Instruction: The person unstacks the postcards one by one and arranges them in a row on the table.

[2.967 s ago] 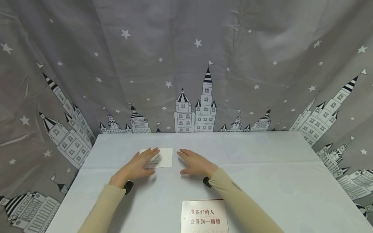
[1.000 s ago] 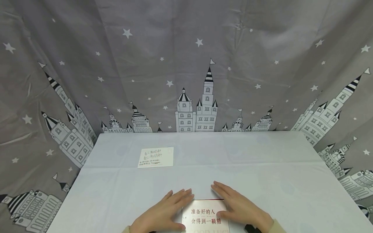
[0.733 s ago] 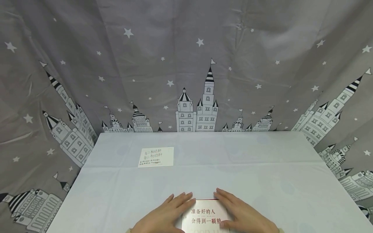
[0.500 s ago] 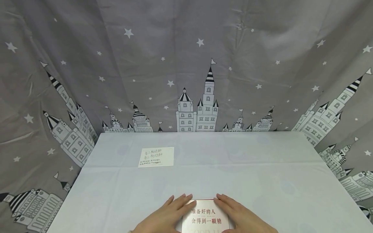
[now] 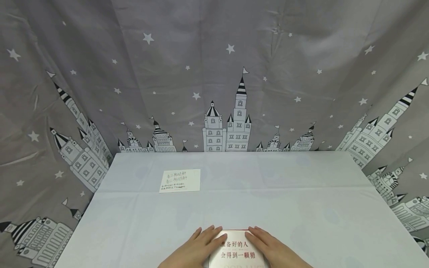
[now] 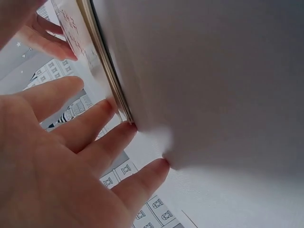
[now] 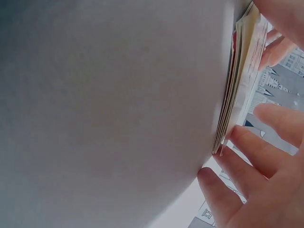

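Note:
A thin stack of cards [image 5: 236, 255], its white top printed with red Chinese characters, lies at the table's near edge in the head view. My left hand [image 5: 192, 248] is at its left side, fingers extended and spread, fingertips touching the edge. On the opposite side my right hand [image 5: 273, 247] mirrors it, fingertips along the right edge. Layered card edges [image 6: 111, 71] show in the left wrist view, and again as card edges [image 7: 232, 90] in the right wrist view. Both thumbs and the stack's near end are cut off in the head view.
A white card [image 5: 180, 181] with handwriting lies farther back on the left of the white-covered table [image 5: 301, 201]. Behind the table hangs a grey curtain [image 5: 167, 48] printed with castles and stars.
Both hands have left the handwritten card's area and come back toward the near edge, to either side of the card stack. They have lately closed in on its sides; the stack has hardly moved.

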{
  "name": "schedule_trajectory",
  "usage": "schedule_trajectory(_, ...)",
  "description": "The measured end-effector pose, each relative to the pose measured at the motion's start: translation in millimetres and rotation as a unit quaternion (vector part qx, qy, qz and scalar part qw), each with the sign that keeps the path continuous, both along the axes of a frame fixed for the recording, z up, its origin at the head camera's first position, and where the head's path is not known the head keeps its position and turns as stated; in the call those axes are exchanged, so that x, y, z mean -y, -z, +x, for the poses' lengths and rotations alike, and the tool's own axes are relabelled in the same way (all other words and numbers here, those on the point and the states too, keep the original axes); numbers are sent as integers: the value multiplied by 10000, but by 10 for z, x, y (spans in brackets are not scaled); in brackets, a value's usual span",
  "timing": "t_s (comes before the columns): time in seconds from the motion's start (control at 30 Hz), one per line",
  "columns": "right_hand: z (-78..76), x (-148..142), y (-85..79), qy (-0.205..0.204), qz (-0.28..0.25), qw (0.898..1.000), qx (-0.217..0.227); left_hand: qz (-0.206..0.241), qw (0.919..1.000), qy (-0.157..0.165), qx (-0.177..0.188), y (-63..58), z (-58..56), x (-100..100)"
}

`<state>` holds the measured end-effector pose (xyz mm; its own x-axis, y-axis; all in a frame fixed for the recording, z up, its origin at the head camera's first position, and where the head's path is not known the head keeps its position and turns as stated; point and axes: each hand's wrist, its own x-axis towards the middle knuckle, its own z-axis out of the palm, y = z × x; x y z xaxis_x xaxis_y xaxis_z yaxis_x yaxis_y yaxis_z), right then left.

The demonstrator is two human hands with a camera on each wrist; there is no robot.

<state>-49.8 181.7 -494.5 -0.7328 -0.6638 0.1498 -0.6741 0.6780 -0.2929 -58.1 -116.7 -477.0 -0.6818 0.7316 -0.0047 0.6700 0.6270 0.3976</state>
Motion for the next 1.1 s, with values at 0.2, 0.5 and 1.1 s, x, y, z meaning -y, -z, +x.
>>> schedule_trajectory(0.2, 14, -2, -3, -35, -31, 10000, -48, 42, 10000, -51, 67, -1, -3, 0)
schedule_trajectory(0.5, -13, -10, -54, -40, 32, 9999, 146, 122, 9976, -306, 616, -75, -12, -2)
schedule_trajectory(1.1, -143, -12, -172, -18, 8, 9953, 967, -8, 9998, -163, 127, -141, -90, 22)
